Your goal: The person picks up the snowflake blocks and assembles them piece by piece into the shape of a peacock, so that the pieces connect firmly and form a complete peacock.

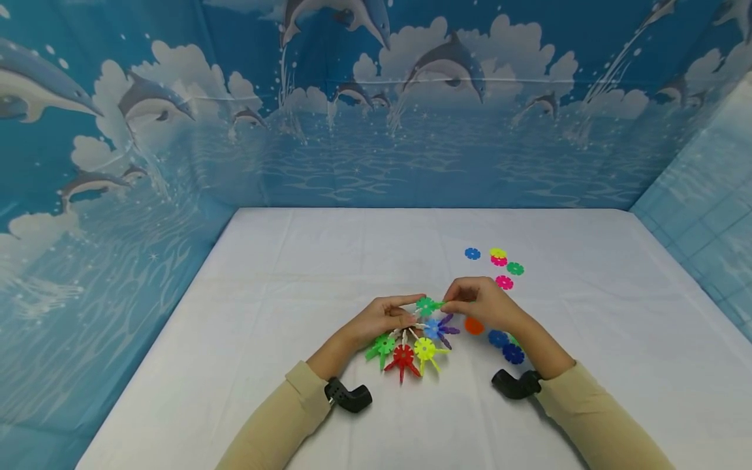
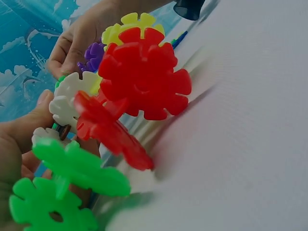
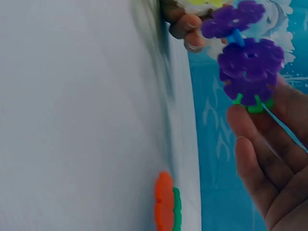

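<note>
My left hand (image 1: 376, 320) grips a joined cluster of plastic snowflake discs just above the table. White discs (image 2: 76, 94) form its middle. Around them stand a green branch (image 1: 384, 346), a red branch (image 1: 403, 356), a yellow branch (image 1: 425, 349) and a blue disc (image 1: 431, 329) with purple discs (image 1: 451, 328). On the far side, a green disc (image 1: 425, 306) sits near my left fingertips. My right hand (image 1: 483, 303) pinches a green disc at that side, seen nearly edge-on; in the right wrist view purple discs (image 3: 251, 72) mostly hide it.
Loose discs lie on the white cloth to the right: an orange disc (image 1: 473, 326) and dark blue discs (image 1: 513, 354) close by. Farther back are a blue disc (image 1: 472, 253), a yellow disc (image 1: 498, 252), pink discs (image 1: 504, 282) and a green disc (image 1: 515, 268). A dolphin-print curtain (image 1: 376, 156) stands behind.
</note>
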`<action>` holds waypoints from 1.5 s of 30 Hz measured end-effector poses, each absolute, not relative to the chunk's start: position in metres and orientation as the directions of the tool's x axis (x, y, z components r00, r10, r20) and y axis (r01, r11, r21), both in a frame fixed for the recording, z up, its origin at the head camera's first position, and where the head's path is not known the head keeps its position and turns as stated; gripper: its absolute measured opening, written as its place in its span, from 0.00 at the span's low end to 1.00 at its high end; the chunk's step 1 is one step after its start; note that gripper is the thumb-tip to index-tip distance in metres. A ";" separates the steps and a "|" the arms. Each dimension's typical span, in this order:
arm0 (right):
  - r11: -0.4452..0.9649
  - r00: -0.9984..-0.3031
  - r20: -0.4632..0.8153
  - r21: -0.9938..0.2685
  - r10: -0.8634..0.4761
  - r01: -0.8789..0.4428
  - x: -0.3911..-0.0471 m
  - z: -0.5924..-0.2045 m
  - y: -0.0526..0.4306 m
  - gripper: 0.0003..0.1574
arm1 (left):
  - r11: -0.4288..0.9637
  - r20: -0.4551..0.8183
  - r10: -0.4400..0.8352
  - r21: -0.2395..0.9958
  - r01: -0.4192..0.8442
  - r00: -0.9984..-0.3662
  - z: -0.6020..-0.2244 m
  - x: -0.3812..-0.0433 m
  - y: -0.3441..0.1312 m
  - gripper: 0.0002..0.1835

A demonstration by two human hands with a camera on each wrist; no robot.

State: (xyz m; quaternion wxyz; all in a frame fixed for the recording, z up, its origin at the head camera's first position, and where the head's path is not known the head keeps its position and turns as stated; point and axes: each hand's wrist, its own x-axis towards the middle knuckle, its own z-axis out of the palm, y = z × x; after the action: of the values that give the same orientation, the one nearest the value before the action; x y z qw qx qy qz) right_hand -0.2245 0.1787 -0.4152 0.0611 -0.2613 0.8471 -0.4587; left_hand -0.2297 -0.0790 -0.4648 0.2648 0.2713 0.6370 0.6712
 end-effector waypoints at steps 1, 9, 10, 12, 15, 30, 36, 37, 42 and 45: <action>0.445 -0.858 0.122 -0.814 -0.498 -0.374 -0.225 -0.414 0.181 0.04 | -0.055 0.030 0.700 0.998 -0.012 -0.714 -0.465 -0.230 -0.079 0.26; 0.532 -0.882 0.037 -0.785 -0.470 -0.317 -0.224 -0.403 0.211 0.13 | -0.014 -0.007 0.658 1.000 -0.021 -0.753 -0.461 -0.228 -0.079 0.27; 0.548 -0.883 0.022 -0.777 -0.468 -0.310 -0.223 -0.403 0.217 0.13 | -0.004 -0.012 0.652 1.000 -0.019 -0.758 -0.460 -0.227 -0.079 0.27; 0.587 -0.886 -0.011 -0.753 -0.463 -0.297 -0.222 -0.403 0.227 0.13 | 0.002 -0.015 0.648 1.000 -0.018 -0.761 -0.460 -0.227 -0.079 0.27; 0.628 -0.890 -0.079 -0.737 -0.449 -0.251 -0.220 -0.405 0.243 0.13 | -0.009 -0.009 0.655 1.000 -0.019 -0.755 -0.460 -0.226 -0.079 0.27; 0.775 -0.847 -0.344 -0.620 -0.405 -0.119 -0.215 -0.412 0.282 0.23 | -0.045 0.013 0.674 0.999 -0.024 -0.738 -0.460 -0.226 -0.077 0.27; 0.766 -0.842 -0.336 -0.628 -0.423 -0.135 -0.216 -0.412 0.282 0.19 | -0.038 0.001 0.673 0.999 -0.033 -0.740 -0.461 -0.226 -0.077 0.27; 0.761 -0.844 -0.331 -0.635 -0.423 -0.132 -0.216 -0.411 0.281 0.18 | -0.039 0.000 0.673 0.999 -0.036 -0.739 -0.461 -0.226 -0.077 0.27; 0.726 -0.860 -0.280 -0.673 -0.427 -0.142 -0.218 -0.411 0.274 0.16 | -0.034 0.013 0.675 0.999 -0.013 -0.738 -0.461 -0.225 -0.078 0.27; 0.698 -0.872 -0.237 -0.700 -0.428 -0.152 -0.220 -0.410 0.267 0.16 | -0.029 0.018 0.675 1.000 -0.003 -0.738 -0.461 -0.226 -0.078 0.26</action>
State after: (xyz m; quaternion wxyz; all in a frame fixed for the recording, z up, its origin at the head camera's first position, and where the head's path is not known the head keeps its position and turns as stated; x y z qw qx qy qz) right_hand -0.2201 0.2671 -0.4099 0.1946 -0.1610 0.9006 -0.3537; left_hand -0.2261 -0.0778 -0.4610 0.2532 0.2589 0.6491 0.6689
